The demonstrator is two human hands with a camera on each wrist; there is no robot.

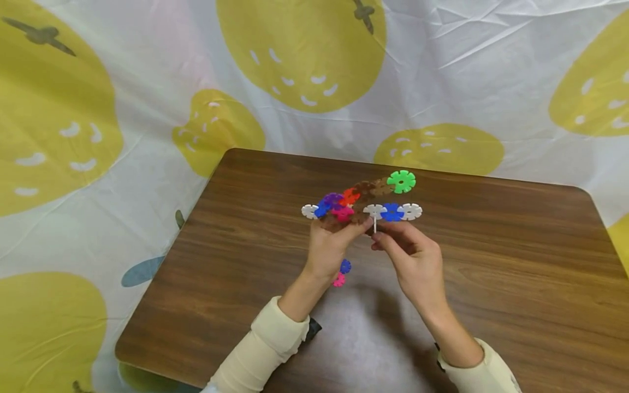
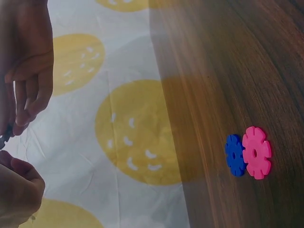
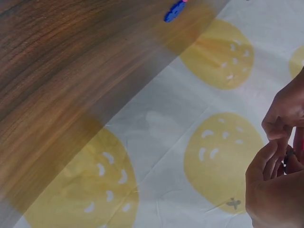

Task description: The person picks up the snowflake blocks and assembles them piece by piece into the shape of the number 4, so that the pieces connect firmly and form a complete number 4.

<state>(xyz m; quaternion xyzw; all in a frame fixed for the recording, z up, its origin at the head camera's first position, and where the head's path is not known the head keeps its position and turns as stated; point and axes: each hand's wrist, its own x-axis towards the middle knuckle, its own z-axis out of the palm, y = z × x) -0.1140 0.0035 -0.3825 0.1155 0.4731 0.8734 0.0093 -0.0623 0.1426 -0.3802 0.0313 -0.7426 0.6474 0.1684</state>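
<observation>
A joined chain of notched plastic interlocking discs, with a green disc [image 1: 401, 182] at its upper right end, is held above the table. My left hand [image 1: 325, 251] grips it from below, thumb pointing right, near the purple disc [image 1: 333, 201] and pink disc [image 1: 342, 213]. Between the thumb and fingers of my right hand [image 1: 417, 262] is a white disc [image 1: 375, 225], seen edge-on under another white disc [image 1: 375, 210]. A blue disc [image 1: 392, 212] and a white end disc [image 1: 410, 211] extend to the right. Both wrist views mostly hide the held discs behind the hands.
On the wooden table [image 1: 516, 262] lie a loose blue disc [image 2: 234, 155] and a pink disc [image 2: 257, 153], touching or overlapping, below the raised hands. A white cloth [image 1: 314, 128] with yellow fruit prints hangs behind and beside the table.
</observation>
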